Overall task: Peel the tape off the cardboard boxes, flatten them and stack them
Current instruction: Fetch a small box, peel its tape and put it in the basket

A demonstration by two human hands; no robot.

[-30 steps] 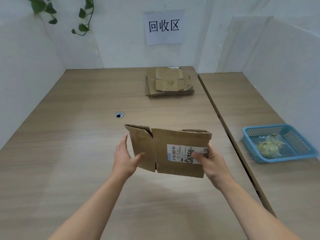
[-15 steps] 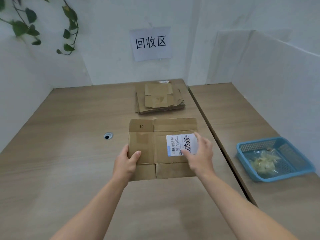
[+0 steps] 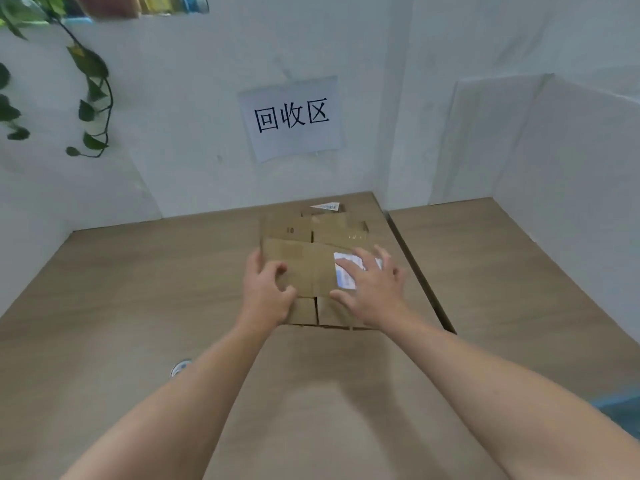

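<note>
Flattened box (image 3: 304,268): held over the stack's (image 3: 332,226) near part, long axis crosswise.
Left hand (image 3: 266,292): box's left edge gripped.
Right hand (image 3: 370,289): fingers spread, pressed flat on the label (image 3: 344,277).

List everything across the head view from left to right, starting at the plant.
Trailing plant → cable hole in the desk → left hand, gripping the flattened box → right hand, flat on its label → gap between the desks → blue basket.
</note>
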